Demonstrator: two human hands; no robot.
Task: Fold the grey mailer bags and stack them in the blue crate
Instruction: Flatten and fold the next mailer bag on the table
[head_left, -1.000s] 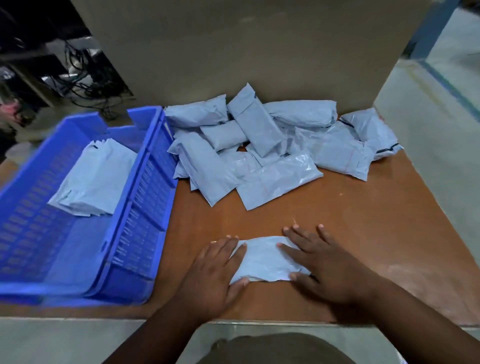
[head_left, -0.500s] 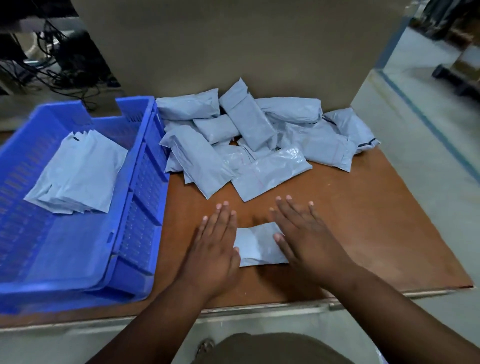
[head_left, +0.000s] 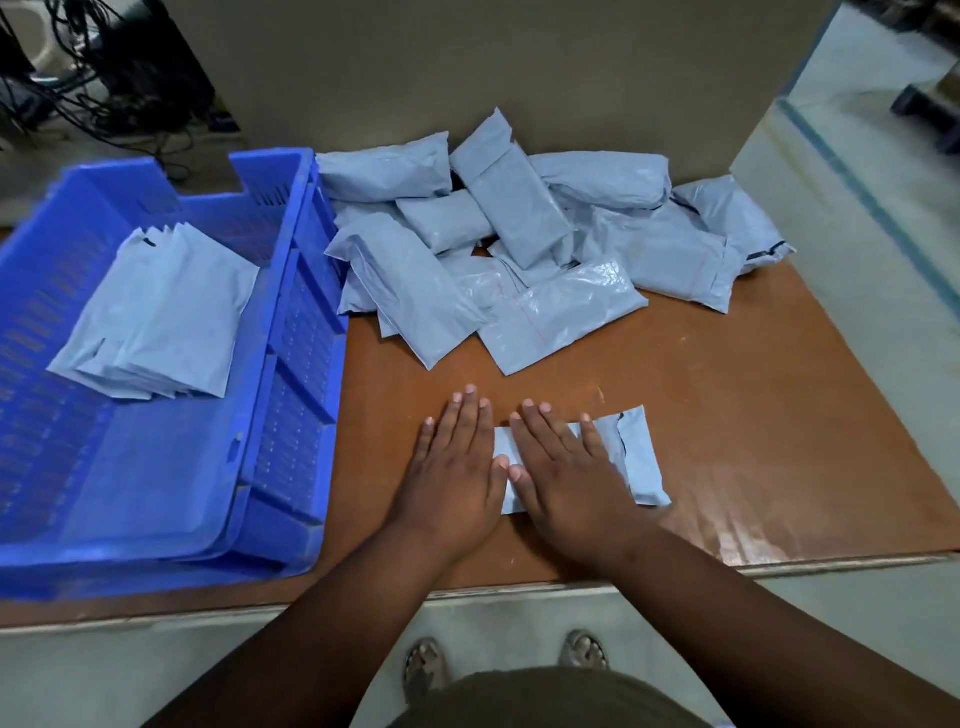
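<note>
The grey mailer bag (head_left: 631, 457) lies flat on the brown table (head_left: 727, 415), near its front edge, right of the blue crate (head_left: 291, 364); the right hand (head_left: 566, 483) presses it with straight fingers, the left hand (head_left: 452, 473) lies flat, gripping nothing, thumb at its left edge

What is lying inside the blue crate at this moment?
Inside the blue crate lies one stack of folded grey mailer bags, at the far left. The stack covers the floor below it, so anything underneath cannot be seen.
</note>
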